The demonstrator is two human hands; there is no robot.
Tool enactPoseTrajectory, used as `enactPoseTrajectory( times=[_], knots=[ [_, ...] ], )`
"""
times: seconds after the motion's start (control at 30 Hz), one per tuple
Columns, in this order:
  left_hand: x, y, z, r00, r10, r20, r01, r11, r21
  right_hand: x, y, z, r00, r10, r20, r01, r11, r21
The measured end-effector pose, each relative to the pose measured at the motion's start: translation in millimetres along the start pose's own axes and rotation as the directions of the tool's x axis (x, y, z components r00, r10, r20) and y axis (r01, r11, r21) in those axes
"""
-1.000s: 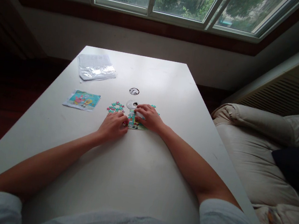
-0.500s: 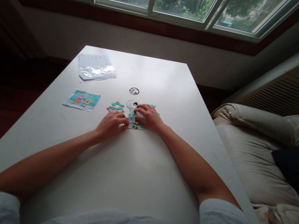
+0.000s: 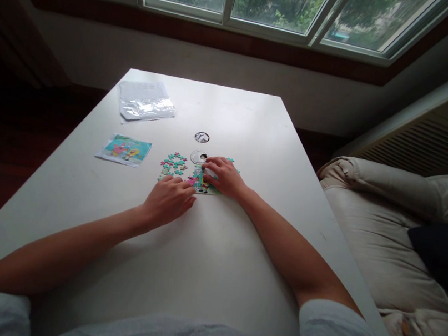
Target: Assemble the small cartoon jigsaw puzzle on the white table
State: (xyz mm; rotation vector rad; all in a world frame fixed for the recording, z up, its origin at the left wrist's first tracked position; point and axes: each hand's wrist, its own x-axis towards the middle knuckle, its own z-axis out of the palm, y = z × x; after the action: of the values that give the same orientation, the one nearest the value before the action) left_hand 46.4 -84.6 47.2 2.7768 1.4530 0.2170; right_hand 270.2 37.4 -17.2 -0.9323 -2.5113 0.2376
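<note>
A partly assembled jigsaw puzzle (image 3: 197,182) with colourful cartoon figures lies flat on the white table (image 3: 202,254). My right hand (image 3: 225,177) rests over its right part, thumb and fingers apart, covering much of the picture. At the lower left edge of the puzzle is my left hand (image 3: 169,200), its fingers bent downward and the thumb close by. Whatever those fingers may hold is hidden beneath them. Loose puzzle pieces (image 3: 174,164), mostly green and pink, are spread just beyond my left hand. More green pieces (image 3: 231,160) show behind my right hand.
Left of the loose pieces lies a cartoon picture sheet (image 3: 126,150). Farther back is a clear plastic bag (image 3: 147,101) with papers. Two round openings, one a metal ring (image 3: 197,157), the other a dark-rimmed hole (image 3: 202,137), are beyond the puzzle. A beige sofa (image 3: 381,242) stands right.
My left hand has drawn back toward me, its fingers now more bent, uncovering more loose pieces and the puzzle's left part. My right hand has stayed in place.
</note>
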Motion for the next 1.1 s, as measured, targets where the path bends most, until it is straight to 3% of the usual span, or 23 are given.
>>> enactPoseTrajectory(
  times=[0.23, 0.37, 0.7, 0.97, 1.1],
  knots=[
    [23, -42, 16.7, 0.962, -0.224, -0.158, 0.217, 0.974, -0.063, -1, -1, -1, 1.0, -0.004, -0.002, 0.004, 1.0, 0.002],
    [28, -57, 22.0, 0.939, -0.298, -0.173, 0.294, 0.955, -0.045, 0, -3, -3, 1.0, -0.003, 0.004, 0.003, 1.0, 0.011],
    [27, -59, 20.0, 0.95, -0.27, -0.158, 0.265, 0.963, -0.05, 1, -5, -4, 1.0, -0.008, 0.002, 0.008, 1.0, -0.002],
    [27, -69, 28.1, 0.957, -0.232, -0.176, 0.206, 0.967, -0.152, 0, -3, -2, 1.0, -0.007, -0.002, 0.007, 1.0, -0.008],
    [21, -66, 26.3, 0.946, -0.255, -0.202, 0.238, 0.966, -0.105, 0, -2, -3, 1.0, -0.01, 0.002, 0.01, 1.0, -0.004]
  ],
)
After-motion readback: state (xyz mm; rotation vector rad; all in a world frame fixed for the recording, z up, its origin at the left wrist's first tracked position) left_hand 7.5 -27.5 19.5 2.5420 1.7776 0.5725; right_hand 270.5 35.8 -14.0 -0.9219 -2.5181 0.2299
